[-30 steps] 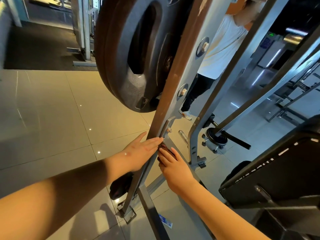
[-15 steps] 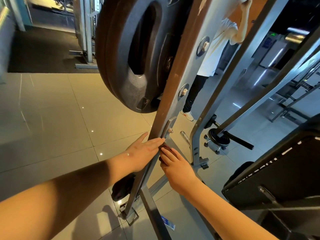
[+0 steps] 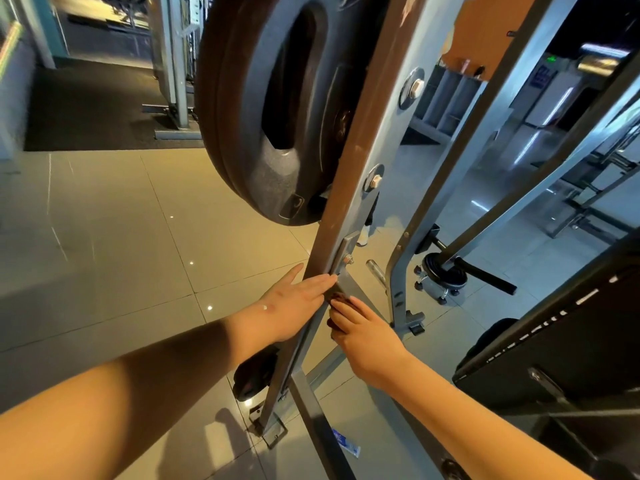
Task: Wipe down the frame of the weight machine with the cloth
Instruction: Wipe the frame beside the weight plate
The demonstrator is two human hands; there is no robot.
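Tiled gym floor lies behind the slanted frame upright [image 3: 349, 188], whose long axis rises away past a weight plate [image 3: 277, 109]. The left hand [image 3: 294, 303] lays straight fingers flat on the upright. Just beside it, the right hand [image 3: 367, 336] grips the dark cloth [image 3: 337, 298], pressing it against the frame.

painted metal frame [image 3: 349, 188], glossy floor tiles [image 3: 138, 237]

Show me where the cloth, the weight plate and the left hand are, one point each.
cloth [image 3: 339, 297]: head view, its visible dark fold.
weight plate [image 3: 273, 178]: head view, lower rubber face.
left hand [image 3: 294, 303]: head view, back of the hand.
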